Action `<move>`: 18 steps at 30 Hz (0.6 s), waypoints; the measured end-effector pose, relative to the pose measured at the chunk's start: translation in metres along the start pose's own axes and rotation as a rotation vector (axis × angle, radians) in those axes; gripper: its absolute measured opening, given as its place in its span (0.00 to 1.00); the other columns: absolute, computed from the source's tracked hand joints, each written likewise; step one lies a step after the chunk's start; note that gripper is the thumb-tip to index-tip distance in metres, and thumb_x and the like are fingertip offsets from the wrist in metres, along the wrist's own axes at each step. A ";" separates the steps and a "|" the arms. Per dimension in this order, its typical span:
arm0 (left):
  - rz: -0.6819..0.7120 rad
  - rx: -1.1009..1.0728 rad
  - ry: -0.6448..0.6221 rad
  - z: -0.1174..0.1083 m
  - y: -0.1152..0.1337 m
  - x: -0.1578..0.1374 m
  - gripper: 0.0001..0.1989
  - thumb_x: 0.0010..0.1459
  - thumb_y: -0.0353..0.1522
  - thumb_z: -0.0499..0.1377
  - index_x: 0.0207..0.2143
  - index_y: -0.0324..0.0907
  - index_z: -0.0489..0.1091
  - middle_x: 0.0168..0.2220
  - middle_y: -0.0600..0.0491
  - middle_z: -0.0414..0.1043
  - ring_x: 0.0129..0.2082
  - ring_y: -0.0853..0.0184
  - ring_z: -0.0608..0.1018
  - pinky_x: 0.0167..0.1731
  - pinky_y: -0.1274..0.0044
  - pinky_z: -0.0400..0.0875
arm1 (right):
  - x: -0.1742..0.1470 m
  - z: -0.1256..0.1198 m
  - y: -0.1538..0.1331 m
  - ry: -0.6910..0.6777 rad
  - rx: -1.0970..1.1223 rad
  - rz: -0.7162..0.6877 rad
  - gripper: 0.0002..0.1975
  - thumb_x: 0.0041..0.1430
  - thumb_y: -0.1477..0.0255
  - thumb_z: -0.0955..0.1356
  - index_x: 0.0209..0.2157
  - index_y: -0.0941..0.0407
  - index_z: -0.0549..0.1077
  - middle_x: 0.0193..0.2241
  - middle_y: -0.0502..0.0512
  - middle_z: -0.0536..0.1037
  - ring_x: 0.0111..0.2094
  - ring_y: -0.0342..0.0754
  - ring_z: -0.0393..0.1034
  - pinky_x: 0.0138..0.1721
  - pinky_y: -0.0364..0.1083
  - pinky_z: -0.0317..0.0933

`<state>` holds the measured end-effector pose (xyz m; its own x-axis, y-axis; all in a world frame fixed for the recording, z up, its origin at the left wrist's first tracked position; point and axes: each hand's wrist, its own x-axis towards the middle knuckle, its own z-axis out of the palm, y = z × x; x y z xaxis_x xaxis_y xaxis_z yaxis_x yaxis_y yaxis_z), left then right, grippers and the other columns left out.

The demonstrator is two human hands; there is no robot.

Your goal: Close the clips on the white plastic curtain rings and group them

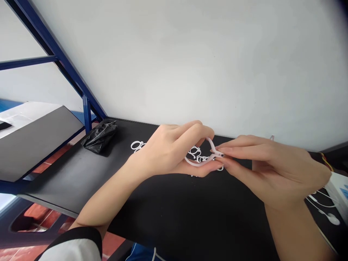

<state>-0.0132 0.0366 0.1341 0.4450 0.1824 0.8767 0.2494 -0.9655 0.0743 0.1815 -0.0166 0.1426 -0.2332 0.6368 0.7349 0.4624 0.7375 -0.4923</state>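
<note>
A pale white plastic ring clip [200,164] is held up over the black table between my two hands. My left hand [178,146] curls around its loop, thumb below and fingers above. Its two flat end tabs meet at the right side, where the thumb and fingertips of my right hand [272,165] pinch them. A small dark spot shows at the tab ends. Behind my hands, several smaller white rings [195,151] lie on the table, partly hidden. More white rings [137,145] show to the left of my left hand.
The black table [168,214] stands against a white wall [174,72]. A crumpled black plastic bag [100,137] sits at its far left. White earphones [332,218] and a white box [338,186] are at the right edge. A blue metal frame [65,59] rises on the left.
</note>
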 end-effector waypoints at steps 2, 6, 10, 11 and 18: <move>0.009 0.049 -0.023 -0.001 0.001 0.000 0.14 0.62 0.42 0.59 0.37 0.40 0.64 0.24 0.58 0.69 0.18 0.77 0.68 0.18 0.83 0.62 | 0.000 -0.003 0.002 -0.032 -0.055 -0.033 0.07 0.55 0.72 0.74 0.36 0.46 0.77 0.28 0.47 0.80 0.25 0.46 0.74 0.25 0.47 0.69; 0.059 0.199 -0.048 -0.002 0.000 0.000 0.13 0.65 0.42 0.55 0.39 0.40 0.63 0.24 0.58 0.68 0.18 0.77 0.67 0.17 0.82 0.60 | -0.001 -0.010 0.002 -0.214 -0.241 -0.004 0.09 0.58 0.68 0.72 0.41 0.48 0.72 0.25 0.46 0.76 0.22 0.43 0.69 0.23 0.44 0.64; 0.054 0.228 -0.052 -0.002 0.001 -0.001 0.14 0.66 0.43 0.53 0.39 0.40 0.63 0.25 0.57 0.68 0.17 0.77 0.65 0.17 0.82 0.59 | -0.002 -0.013 0.000 -0.356 -0.324 -0.016 0.05 0.63 0.65 0.68 0.35 0.50 0.68 0.17 0.43 0.66 0.15 0.39 0.57 0.17 0.42 0.53; 0.041 0.222 -0.060 -0.002 0.001 -0.001 0.14 0.66 0.43 0.53 0.39 0.40 0.63 0.24 0.58 0.68 0.17 0.77 0.65 0.17 0.82 0.59 | -0.002 -0.013 0.000 -0.370 -0.328 -0.015 0.07 0.63 0.65 0.67 0.33 0.51 0.66 0.16 0.42 0.64 0.15 0.39 0.55 0.17 0.42 0.51; 0.021 0.149 -0.108 -0.006 0.005 0.002 0.11 0.65 0.40 0.55 0.37 0.40 0.65 0.22 0.60 0.65 0.16 0.78 0.63 0.16 0.82 0.57 | 0.001 -0.014 -0.004 -0.336 -0.292 -0.052 0.10 0.63 0.69 0.65 0.28 0.52 0.61 0.14 0.42 0.57 0.14 0.39 0.49 0.16 0.42 0.47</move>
<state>-0.0162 0.0313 0.1388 0.5396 0.1889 0.8205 0.3596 -0.9328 -0.0218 0.1916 -0.0228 0.1518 -0.5052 0.6736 0.5395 0.6535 0.7069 -0.2706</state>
